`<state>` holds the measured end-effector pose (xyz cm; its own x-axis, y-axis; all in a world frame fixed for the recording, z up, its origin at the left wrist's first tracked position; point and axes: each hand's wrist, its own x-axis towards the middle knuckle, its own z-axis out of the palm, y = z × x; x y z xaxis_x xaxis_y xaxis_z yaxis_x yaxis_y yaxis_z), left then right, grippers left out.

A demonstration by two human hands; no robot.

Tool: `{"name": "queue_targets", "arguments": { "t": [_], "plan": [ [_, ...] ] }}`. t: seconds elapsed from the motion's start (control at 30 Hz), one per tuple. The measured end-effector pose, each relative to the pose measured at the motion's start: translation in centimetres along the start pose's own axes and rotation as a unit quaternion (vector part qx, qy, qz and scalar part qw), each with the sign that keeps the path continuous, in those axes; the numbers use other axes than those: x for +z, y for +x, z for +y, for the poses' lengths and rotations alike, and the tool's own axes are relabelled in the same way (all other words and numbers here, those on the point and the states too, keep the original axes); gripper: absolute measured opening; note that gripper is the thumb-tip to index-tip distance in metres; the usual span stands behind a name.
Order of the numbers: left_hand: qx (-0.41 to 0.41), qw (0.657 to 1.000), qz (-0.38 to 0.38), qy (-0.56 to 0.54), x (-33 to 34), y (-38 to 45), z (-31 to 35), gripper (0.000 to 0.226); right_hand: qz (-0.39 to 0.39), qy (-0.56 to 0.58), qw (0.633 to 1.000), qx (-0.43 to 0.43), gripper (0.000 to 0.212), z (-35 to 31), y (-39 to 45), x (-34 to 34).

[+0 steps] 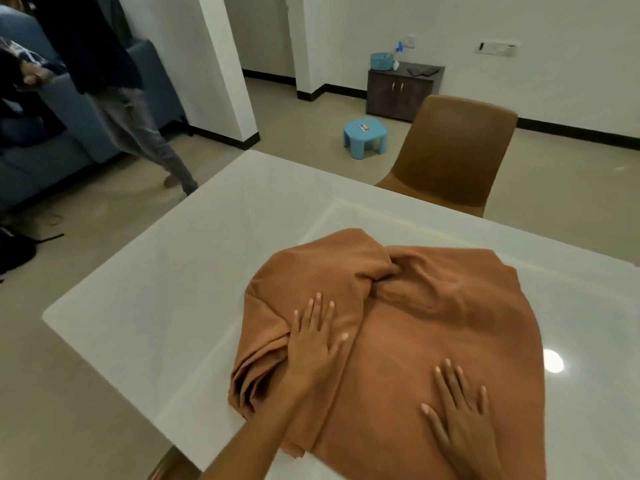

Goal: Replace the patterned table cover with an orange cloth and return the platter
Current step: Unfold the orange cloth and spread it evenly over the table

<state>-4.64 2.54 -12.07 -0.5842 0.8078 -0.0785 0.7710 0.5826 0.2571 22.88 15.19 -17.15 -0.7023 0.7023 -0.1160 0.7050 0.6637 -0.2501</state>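
Orange cloth (pixel 415 323) lies bunched on bench (pixel 156 289). Folds sit under left hand (pixel 317 344), nearer; right hand (pixel 460 417) pressed flat. Both grips open, nothing held.

Desk (pixel 194 271): white, smooth, high-gloss top that mirrors a ceiling light as a bright spot. On the desk, orange cloth (pixel 415 327): soft, matt woven fabric, bunched into thick folds at its left side and lying smooth elsewhere. Beyond the desk's far edge, chair (pixel 460 150): brown shell with a matt, faintly napped finish resembling suede or leatherette. Farther beyond the desk, stool (pixel 365 136): light blue moulded plastic, smooth with a slight sheen. Floor (pixel 104 216) around the desk: beige tile, smooth, dull satin.
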Motion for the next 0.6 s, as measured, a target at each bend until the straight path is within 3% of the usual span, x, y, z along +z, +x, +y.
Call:
{"name": "queue_targets", "arguments": {
  "t": [0.03, 0.6],
  "plan": [
    [-0.006, 1.0, -0.022, 0.004, 1.4, -0.5, -0.5, 0.066, -0.008, -0.004, 1.0, 0.005, 0.07, 0.1, 0.0, 0.0],
    [-0.062, 0.997, 0.023, -0.026, 1.4, 2.2, -14.2, 0.073, -0.009, -0.007, 1.0, -0.015, 0.065, 1.0, 0.8, -0.5]
  ]
}}
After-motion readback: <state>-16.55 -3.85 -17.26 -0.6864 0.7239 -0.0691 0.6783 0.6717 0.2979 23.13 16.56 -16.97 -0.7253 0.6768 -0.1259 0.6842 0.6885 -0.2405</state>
